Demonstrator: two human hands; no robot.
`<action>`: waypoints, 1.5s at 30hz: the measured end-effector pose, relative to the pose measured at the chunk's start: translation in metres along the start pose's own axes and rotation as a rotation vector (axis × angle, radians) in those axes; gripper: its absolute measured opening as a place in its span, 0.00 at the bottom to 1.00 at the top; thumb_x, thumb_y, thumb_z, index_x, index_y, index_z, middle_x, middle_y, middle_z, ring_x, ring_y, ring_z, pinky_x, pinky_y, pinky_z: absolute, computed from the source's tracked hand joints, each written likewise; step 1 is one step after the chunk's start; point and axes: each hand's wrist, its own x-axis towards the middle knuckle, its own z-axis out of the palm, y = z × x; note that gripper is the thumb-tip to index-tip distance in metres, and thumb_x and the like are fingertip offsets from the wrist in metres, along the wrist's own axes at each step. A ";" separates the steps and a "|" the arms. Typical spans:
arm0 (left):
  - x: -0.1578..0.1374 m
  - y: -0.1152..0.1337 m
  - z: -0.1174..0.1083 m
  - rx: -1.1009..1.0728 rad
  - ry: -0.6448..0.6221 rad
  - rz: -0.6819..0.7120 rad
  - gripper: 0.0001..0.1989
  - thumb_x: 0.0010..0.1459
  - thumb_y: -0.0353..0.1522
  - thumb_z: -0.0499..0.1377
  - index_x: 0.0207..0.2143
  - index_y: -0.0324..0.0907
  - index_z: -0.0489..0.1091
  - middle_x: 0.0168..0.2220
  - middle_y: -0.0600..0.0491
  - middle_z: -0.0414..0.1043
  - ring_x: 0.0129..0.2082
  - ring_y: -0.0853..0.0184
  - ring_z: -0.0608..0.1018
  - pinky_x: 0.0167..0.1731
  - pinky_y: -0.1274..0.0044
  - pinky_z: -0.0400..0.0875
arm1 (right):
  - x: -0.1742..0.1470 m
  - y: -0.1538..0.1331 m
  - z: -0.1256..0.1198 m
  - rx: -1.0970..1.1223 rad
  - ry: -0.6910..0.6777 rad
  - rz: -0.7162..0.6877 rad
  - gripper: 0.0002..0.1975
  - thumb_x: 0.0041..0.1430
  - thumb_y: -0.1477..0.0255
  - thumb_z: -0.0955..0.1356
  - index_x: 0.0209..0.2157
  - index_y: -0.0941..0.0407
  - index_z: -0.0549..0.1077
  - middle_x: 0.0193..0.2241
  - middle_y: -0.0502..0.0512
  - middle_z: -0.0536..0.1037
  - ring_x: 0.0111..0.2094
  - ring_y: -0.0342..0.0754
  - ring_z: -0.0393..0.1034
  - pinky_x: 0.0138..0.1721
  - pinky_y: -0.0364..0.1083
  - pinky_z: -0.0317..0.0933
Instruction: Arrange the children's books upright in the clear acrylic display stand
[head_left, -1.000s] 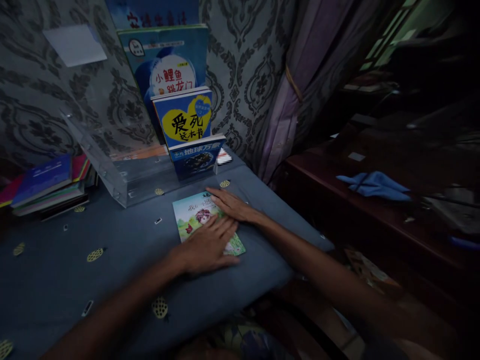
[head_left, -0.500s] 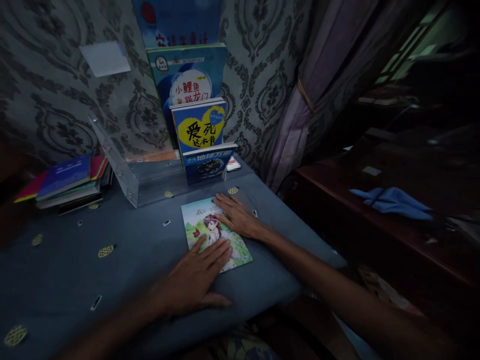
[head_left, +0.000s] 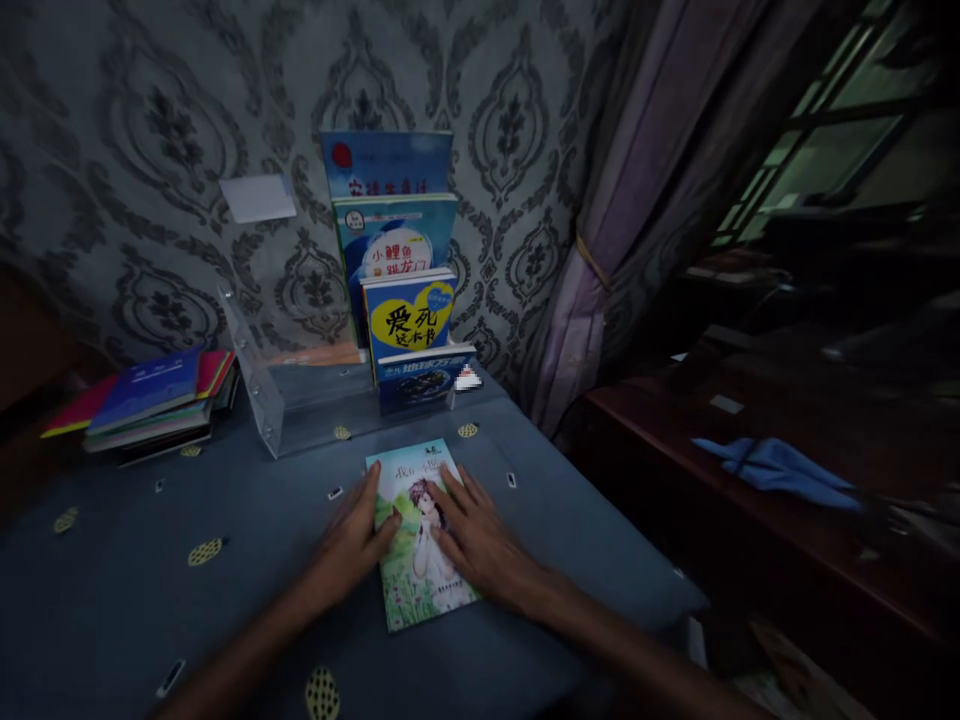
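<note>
A thin picture book with a green and pale blue cover and a drawn figure lies flat on the blue tablecloth. Along its left edge rests my left hand, fingers stretched out and thumb apart over the cover. My right hand lies on the right part of the cover with its fingers spread. Neither hand has closed around the book. Just beyond it stands a clear acrylic book rack, with several upright books in stepped rows at its right side.
A pile of books sits left of the rack. Patterned wallpaper rises behind the table, with a tied purple curtain on the right. Beyond the table's right edge, a dark red surface carries a blue cloth.
My left hand has moved from the lower cover up to the book's left edge. The book now lies straighter. The view has tilted upward, showing more wall.
</note>
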 end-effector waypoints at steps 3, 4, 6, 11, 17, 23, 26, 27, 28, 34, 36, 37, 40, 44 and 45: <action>0.011 0.000 -0.002 -0.395 0.050 -0.097 0.38 0.57 0.44 0.62 0.66 0.43 0.54 0.68 0.42 0.54 0.68 0.51 0.57 0.65 0.60 0.53 | -0.001 0.000 -0.002 0.029 0.015 0.016 0.29 0.68 0.63 0.60 0.68 0.55 0.55 0.70 0.63 0.49 0.70 0.63 0.36 0.66 0.66 0.45; 0.014 0.000 -0.004 -0.515 0.081 -0.133 0.37 0.57 0.42 0.63 0.65 0.44 0.56 0.67 0.43 0.56 0.67 0.51 0.58 0.64 0.61 0.57 | -0.001 0.000 -0.003 0.033 0.006 0.025 0.29 0.68 0.63 0.60 0.68 0.55 0.55 0.70 0.63 0.49 0.70 0.64 0.36 0.66 0.66 0.45; 0.020 0.001 -0.008 -0.705 0.162 -0.223 0.32 0.56 0.38 0.64 0.62 0.44 0.60 0.66 0.43 0.59 0.66 0.52 0.62 0.61 0.65 0.63 | -0.002 0.000 -0.005 0.043 -0.016 0.042 0.30 0.67 0.62 0.61 0.68 0.56 0.56 0.70 0.64 0.49 0.70 0.65 0.36 0.66 0.66 0.45; 0.023 0.018 -0.017 -0.958 0.199 -0.487 0.29 0.51 0.26 0.66 0.55 0.40 0.65 0.53 0.42 0.74 0.57 0.55 0.74 0.53 0.68 0.73 | -0.005 0.001 -0.006 0.078 0.016 0.032 0.31 0.67 0.61 0.60 0.68 0.55 0.55 0.70 0.63 0.49 0.70 0.64 0.37 0.66 0.64 0.45; 0.019 0.042 -0.004 -1.144 -0.050 -0.446 0.28 0.46 0.27 0.69 0.52 0.35 0.70 0.42 0.42 0.81 0.47 0.50 0.81 0.46 0.66 0.77 | -0.009 0.007 -0.001 0.138 0.039 0.039 0.31 0.68 0.61 0.59 0.68 0.56 0.54 0.71 0.64 0.44 0.70 0.62 0.38 0.67 0.62 0.45; 0.021 0.045 -0.011 -1.159 -0.073 -0.456 0.28 0.46 0.27 0.70 0.51 0.33 0.70 0.42 0.40 0.80 0.46 0.50 0.81 0.46 0.66 0.78 | -0.008 0.026 0.003 0.311 0.176 0.169 0.32 0.64 0.59 0.62 0.66 0.54 0.57 0.68 0.64 0.54 0.67 0.62 0.51 0.63 0.62 0.54; 0.023 0.047 -0.014 -1.166 -0.088 -0.438 0.27 0.47 0.28 0.71 0.50 0.33 0.70 0.41 0.40 0.80 0.46 0.51 0.81 0.46 0.66 0.77 | 0.001 0.038 0.000 0.493 0.270 0.229 0.32 0.58 0.59 0.67 0.62 0.53 0.63 0.58 0.65 0.70 0.54 0.61 0.69 0.53 0.60 0.65; 0.023 0.049 -0.014 -1.168 -0.093 -0.433 0.27 0.47 0.28 0.71 0.50 0.34 0.70 0.41 0.41 0.80 0.45 0.51 0.81 0.46 0.65 0.77 | 0.005 0.041 -0.001 0.577 0.288 0.268 0.32 0.55 0.59 0.69 0.60 0.54 0.65 0.51 0.63 0.74 0.46 0.59 0.73 0.47 0.58 0.69; 0.024 0.051 -0.015 -1.167 -0.097 -0.428 0.27 0.47 0.28 0.71 0.50 0.34 0.70 0.41 0.41 0.80 0.45 0.51 0.81 0.47 0.65 0.77 | 0.008 0.043 -0.004 0.672 0.294 0.312 0.32 0.52 0.58 0.70 0.58 0.55 0.68 0.44 0.61 0.77 0.39 0.55 0.74 0.41 0.54 0.70; 0.029 0.065 -0.020 -1.136 -0.120 -0.405 0.24 0.46 0.30 0.72 0.46 0.36 0.72 0.42 0.42 0.80 0.43 0.54 0.82 0.44 0.68 0.78 | 0.017 0.042 -0.026 1.238 0.045 0.380 0.27 0.42 0.50 0.74 0.33 0.57 0.71 0.19 0.44 0.67 0.16 0.37 0.55 0.14 0.38 0.47; 0.034 0.070 -0.023 -1.101 -0.116 -0.385 0.24 0.45 0.31 0.73 0.45 0.36 0.72 0.41 0.43 0.80 0.41 0.55 0.82 0.40 0.70 0.78 | 0.021 0.039 -0.034 1.278 0.081 0.356 0.26 0.42 0.50 0.75 0.30 0.56 0.67 0.18 0.42 0.65 0.15 0.35 0.52 0.13 0.37 0.45; 0.037 0.072 -0.025 -1.080 -0.109 -0.365 0.24 0.44 0.32 0.73 0.44 0.36 0.72 0.40 0.43 0.80 0.40 0.55 0.82 0.38 0.71 0.78 | 0.024 0.039 -0.038 1.274 0.107 0.338 0.26 0.42 0.50 0.75 0.29 0.56 0.66 0.17 0.41 0.65 0.14 0.36 0.52 0.12 0.37 0.46; 0.049 0.079 -0.030 -1.034 -0.074 -0.294 0.23 0.44 0.33 0.73 0.43 0.36 0.72 0.39 0.44 0.81 0.40 0.55 0.82 0.37 0.72 0.77 | 0.039 0.039 -0.050 1.221 0.150 0.262 0.25 0.44 0.50 0.75 0.29 0.55 0.66 0.17 0.41 0.65 0.14 0.36 0.53 0.12 0.37 0.48; 0.069 0.084 -0.037 -0.963 -0.005 -0.183 0.24 0.44 0.36 0.72 0.42 0.37 0.72 0.40 0.44 0.80 0.39 0.56 0.82 0.39 0.70 0.76 | 0.062 0.046 -0.065 1.124 0.204 0.140 0.24 0.48 0.49 0.72 0.32 0.55 0.67 0.20 0.43 0.67 0.16 0.37 0.57 0.13 0.37 0.51; 0.074 0.085 -0.039 -0.937 0.014 -0.150 0.24 0.44 0.37 0.72 0.43 0.38 0.72 0.40 0.45 0.80 0.39 0.57 0.81 0.39 0.70 0.76 | 0.068 0.048 -0.069 1.095 0.221 0.104 0.24 0.49 0.49 0.72 0.33 0.55 0.67 0.21 0.44 0.68 0.17 0.38 0.58 0.13 0.38 0.52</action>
